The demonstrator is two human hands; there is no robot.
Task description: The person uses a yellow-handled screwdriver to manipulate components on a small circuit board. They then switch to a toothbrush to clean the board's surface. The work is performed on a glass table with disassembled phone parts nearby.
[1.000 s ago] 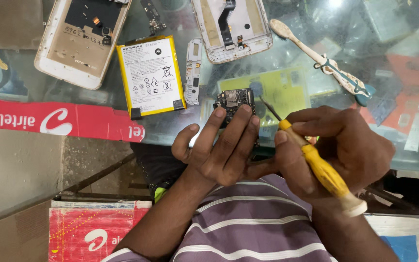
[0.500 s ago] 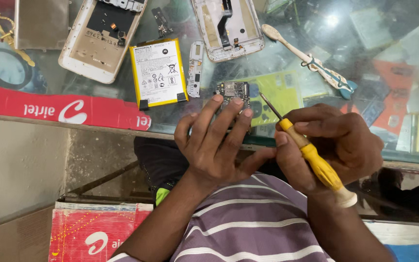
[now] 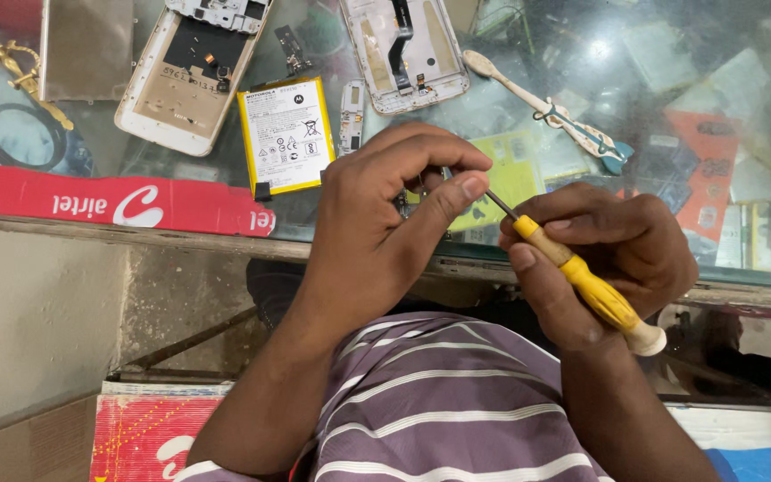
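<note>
My left hand (image 3: 377,223) pinched a small part, mostly hidden, above the glass counter (image 3: 582,80) edge; my right hand (image 3: 600,259) gripped the yellow screwdriver (image 3: 582,281), tip angled in to reach it.

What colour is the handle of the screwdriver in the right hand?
Yellow, with a cream end cap, on the screwdriver; seen in the head view.
</note>
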